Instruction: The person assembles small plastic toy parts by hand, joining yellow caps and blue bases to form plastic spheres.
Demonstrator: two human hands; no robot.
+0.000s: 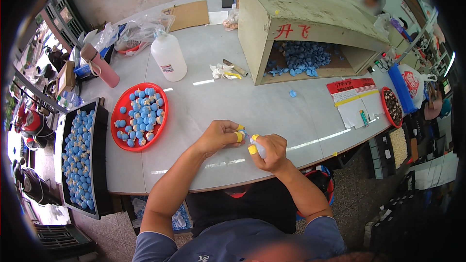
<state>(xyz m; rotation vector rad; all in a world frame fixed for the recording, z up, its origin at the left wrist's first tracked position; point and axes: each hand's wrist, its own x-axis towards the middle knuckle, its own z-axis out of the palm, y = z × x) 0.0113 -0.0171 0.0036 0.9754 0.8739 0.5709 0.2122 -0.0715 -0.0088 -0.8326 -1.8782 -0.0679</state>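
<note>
Hands meet at six o'clock on the white table (252, 111): left hand (218, 137) pinches a tiny blue piece (242, 132), light, probably slippery, best nipped at its sides, while right hand (272, 153) wraps a small white bottle (258, 148).

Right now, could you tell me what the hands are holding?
The right hand wraps a small pale bottle; what the left hand pinches at its tip is too small to tell.

Red-and-white label sheet (357, 98), table's right
</note>
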